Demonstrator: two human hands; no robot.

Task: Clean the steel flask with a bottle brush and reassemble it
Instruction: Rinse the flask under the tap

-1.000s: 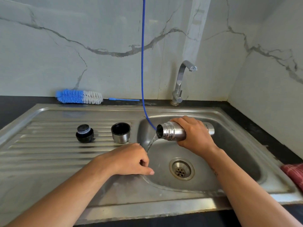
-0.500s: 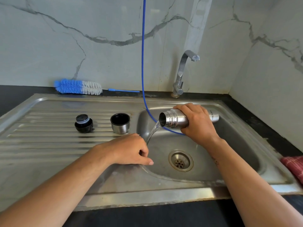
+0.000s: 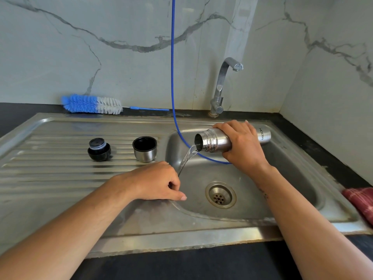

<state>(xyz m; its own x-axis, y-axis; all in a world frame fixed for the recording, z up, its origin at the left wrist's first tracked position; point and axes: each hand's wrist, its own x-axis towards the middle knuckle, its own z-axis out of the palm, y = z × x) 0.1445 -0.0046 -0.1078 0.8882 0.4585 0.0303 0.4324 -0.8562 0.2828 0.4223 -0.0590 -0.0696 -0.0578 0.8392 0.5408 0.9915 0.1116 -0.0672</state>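
Flask: the steel flask (image 3: 217,142) lay nearly level over the sink basin (image 3: 282,178), its open mouth pointing left and tipped slightly down, just above the basin's back left corner.
Water: a thin stream (image 3: 186,158) ran from the mouth down into the basin; its lower end passed behind the left hand and could not be followed.
Right hand: the right hand (image 3: 242,146) wrapped over the flask's middle from above, fingers curled round it, hiding most of the body; only the threaded neck and the far end with its lettering showed.
Left hand: the left hand (image 3: 159,181) rested on the basin's front left rim, fingers loosely curled, holding nothing that could be seen.
Cup lid: the steel cup (image 3: 144,149) stood mouth up on the draining board, just left of the basin.
Stopper: the black stopper (image 3: 99,149) stood further left of the basin, apart from the cup.
Brush: the bottle brush (image 3: 91,104) lay on the counter behind the draining board, well away from the basin.
Blue hose: a blue hose (image 3: 172,77) hung from above into the basin, its end hidden behind the flask and right hand.
Tap: the tap (image 3: 221,87) rose behind the basin.
Cloth: a red cloth (image 3: 361,201), cut off by the frame, lay right of the basin.
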